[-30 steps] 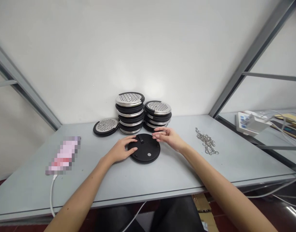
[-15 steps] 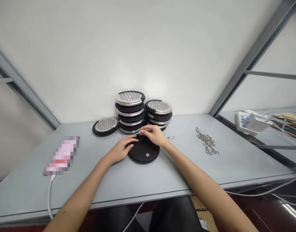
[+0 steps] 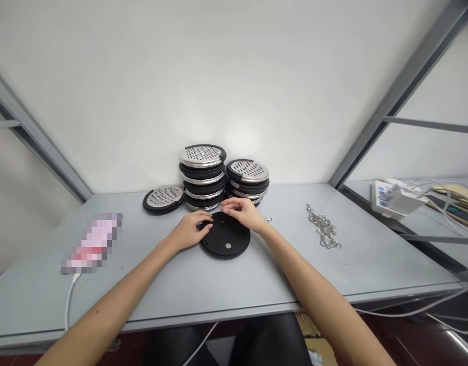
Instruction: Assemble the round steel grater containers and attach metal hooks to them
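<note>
A round black disc (image 3: 226,239) with a small pale round spot lies on the table in front of me. My left hand (image 3: 192,229) holds the disc's left rim, fingertips and thumb on its edge. At the disc's far edge, my right hand (image 3: 243,212) is closed in a pinch. A small silver metal clip (image 3: 221,207) shows at those fingertips; its exact shape is partly hidden. Right of that hand lies another small metal clip (image 3: 268,220), partly covered by the wrist.
Behind the disc stand a taller stack (image 3: 202,178) and a shorter stack (image 3: 248,183) of perforated metal discs with black rims. A single such disc (image 3: 163,198) lies left. A pile of metal clips (image 3: 323,226), a phone (image 3: 92,241) with a cable and a power strip (image 3: 394,198) flank them.
The view has shifted slightly. My right hand stays pinched at the disc's far edge; my left fingers have drawn back a little toward the left rim.
</note>
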`<state>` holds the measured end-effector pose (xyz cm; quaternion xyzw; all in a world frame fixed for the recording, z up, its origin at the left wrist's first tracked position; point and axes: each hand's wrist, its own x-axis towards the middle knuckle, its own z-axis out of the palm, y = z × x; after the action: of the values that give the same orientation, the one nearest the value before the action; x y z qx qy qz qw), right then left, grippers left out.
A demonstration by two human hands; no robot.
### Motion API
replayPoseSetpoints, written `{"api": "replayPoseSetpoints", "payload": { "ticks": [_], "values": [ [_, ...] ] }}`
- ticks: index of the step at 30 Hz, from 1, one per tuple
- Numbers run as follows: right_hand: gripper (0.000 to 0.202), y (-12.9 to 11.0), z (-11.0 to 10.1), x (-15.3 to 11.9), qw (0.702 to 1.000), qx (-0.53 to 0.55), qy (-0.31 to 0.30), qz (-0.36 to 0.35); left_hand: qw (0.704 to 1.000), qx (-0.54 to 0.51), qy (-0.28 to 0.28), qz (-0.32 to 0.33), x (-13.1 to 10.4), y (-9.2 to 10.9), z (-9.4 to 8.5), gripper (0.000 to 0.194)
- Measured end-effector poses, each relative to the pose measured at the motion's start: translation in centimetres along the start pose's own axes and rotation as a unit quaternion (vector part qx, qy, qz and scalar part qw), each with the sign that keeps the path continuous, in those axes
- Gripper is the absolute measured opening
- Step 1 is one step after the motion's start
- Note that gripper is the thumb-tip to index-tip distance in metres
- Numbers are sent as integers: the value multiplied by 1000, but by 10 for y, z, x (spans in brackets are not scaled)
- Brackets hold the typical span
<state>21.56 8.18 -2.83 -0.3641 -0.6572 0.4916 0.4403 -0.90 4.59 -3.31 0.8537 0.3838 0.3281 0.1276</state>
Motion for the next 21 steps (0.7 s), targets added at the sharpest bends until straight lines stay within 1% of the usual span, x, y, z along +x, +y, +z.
{"api": "replayPoseSetpoints", "payload": {
  "ticks": [3,5,6,7,9,11,13,17,21],
  "values": [
    [23,-1,-4,0,998,-47,-6,-35,999,14,-38,21,11,3,-6,21],
    [22,-1,-4,0,998,-49,-13,-48,998,38,-51,10,17,6,-7,21],
    [22,-1,-4,0,997,-47,-17,-50,998,50,-48,0,19,8,-6,22],
    [23,-1,-4,-1,997,-47,-22,-50,997,61,-35,-11,20,9,-4,23],
    [26,-2,-3,-3,997,-57,-24,-44,997,76,10,-27,19,10,2,24],
    [29,-3,-1,-5,996,-76,-22,-44,996,70,55,-22,16,9,8,22],
    [32,-3,0,-9,995,-88,-20,-48,995,50,86,-2,12,7,10,20],
    [37,-3,4,-14,994,-85,-15,-62,993,28,113,23,6,2,7,24],
    [34,-3,8,-16,994,-73,3,-81,991,36,116,48,5,4,7,16]
  ]
}}
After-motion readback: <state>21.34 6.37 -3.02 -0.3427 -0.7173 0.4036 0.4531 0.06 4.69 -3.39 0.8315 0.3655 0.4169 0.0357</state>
